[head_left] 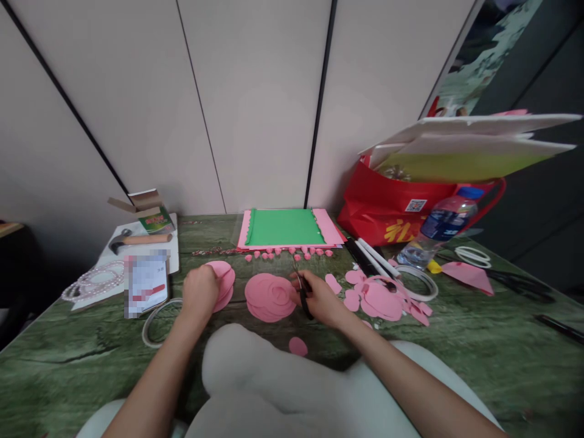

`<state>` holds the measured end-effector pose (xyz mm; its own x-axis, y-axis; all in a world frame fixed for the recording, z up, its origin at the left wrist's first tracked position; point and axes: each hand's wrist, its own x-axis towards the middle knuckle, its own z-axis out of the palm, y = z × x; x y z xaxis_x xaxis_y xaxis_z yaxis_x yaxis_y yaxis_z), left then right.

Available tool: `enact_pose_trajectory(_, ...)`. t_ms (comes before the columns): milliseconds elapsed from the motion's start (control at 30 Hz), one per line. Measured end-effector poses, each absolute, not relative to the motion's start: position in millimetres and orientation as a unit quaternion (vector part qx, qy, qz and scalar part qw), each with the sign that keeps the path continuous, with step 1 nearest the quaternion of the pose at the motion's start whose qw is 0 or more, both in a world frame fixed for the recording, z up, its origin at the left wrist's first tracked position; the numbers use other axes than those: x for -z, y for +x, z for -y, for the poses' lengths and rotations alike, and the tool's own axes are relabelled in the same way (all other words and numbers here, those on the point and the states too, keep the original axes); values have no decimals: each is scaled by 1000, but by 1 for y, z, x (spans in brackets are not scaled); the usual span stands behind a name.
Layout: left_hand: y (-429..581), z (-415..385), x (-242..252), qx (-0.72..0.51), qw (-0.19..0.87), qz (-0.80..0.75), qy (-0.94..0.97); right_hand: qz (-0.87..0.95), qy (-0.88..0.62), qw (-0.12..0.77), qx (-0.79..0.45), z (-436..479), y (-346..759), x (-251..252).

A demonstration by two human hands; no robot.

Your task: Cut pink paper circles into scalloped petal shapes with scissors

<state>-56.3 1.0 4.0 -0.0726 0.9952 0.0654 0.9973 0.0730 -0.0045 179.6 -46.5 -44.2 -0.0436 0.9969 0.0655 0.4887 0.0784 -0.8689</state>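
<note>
My left hand (pixel 199 293) is closed at the left edge of a few overlapping pink paper circles (pixel 224 286); its fingertips are partly hidden. My right hand (pixel 319 299) holds black-handled scissors (pixel 305 299), their blades pointing away from me. Between my hands lies a pile of pink paper circles (pixel 270 298), the top one cut in a spiral. Closer to me is a single pink paper piece (pixel 298 347). Small rolled pink paper flowers (pixel 278 250) form a row in front of a green sheet (pixel 285 227) with pink paper beneath it.
At right are pink scraps (pixel 381 301), a tape roll (pixel 422 283), white sticks (pixel 375 257), a water bottle (pixel 440 228) and a red bag (pixel 387 198). At left are a phone (pixel 146 281), a hammer (pixel 139 239), a bead string (pixel 95 281), a ring roll (pixel 152 325) and a box (pixel 155 219).
</note>
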Motion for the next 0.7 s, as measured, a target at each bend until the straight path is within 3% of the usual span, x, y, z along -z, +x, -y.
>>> enact_pose_trajectory(100, -57, 0, -7, 29, 24, 742, -670, 593, -482, 467, -445, 48, 175, 38)
enact_pose_trajectory(167, -56, 1, -8, 50, 37, 748, -661, 563, -425, 484, -518, 52, 174, 31)
enact_pose_trajectory(267, -54, 2, -7, 131, 83, 739, -656, 528, -342, 363, -687, 61, 172, 21)
enact_pose_trajectory(333, -52, 2, -6, 218, 102, 715, -657, 566, -316, 257, -717, 66, 173, 18)
enact_pose_trajectory(433, -48, 0, -2, 364, 43, 670, -645, 673, -354, 117, -639, 67, 182, 14)
enact_pose_trajectory(500, -45, -1, -1, 443, -53, 642, -623, 723, -450, 98, -514, 64, 193, 11)
enact_pose_trajectory(633, -33, 3, -1, 538, -286, 576, -545, 659, -674, 279, -182, 53, 215, 3)
enact_pose_trajectory(700, -26, 6, -3, 559, -402, 530, -495, 620, -647, 416, -156, 50, 215, 4)
